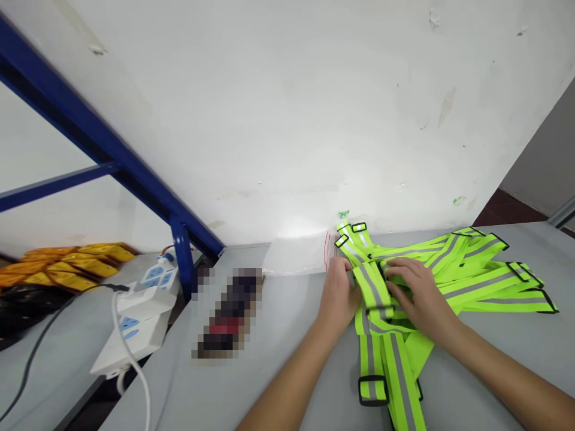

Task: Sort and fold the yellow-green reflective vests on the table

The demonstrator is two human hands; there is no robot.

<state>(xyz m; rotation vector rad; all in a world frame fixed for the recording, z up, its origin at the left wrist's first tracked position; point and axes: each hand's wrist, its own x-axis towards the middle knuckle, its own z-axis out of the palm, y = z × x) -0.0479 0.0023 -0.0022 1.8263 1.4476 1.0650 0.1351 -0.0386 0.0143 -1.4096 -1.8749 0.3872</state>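
A heap of neon-yellow reflective straps (483,282) with grey stripes and black buckles lies on the grey table. My left hand (340,293) is closed on the left edge of a folded reflective strap (372,287), its fingertips partly hidden behind the band. At the other edge, my right hand (415,293) has its fingers bent against the same folded strap, with the thumb tucked low. Below the hands, strap ends hang toward the table's front, one carrying a black buckle (359,390). Just left of my left hand rests a clear plastic bag (294,254) with a red line.
A blurred-out dark item (231,314) lies left on the table. Beyond a blue metal frame (182,257) are white power strips (135,332), cables and yellow packages (72,266). A white wall (291,120) closes off the back.
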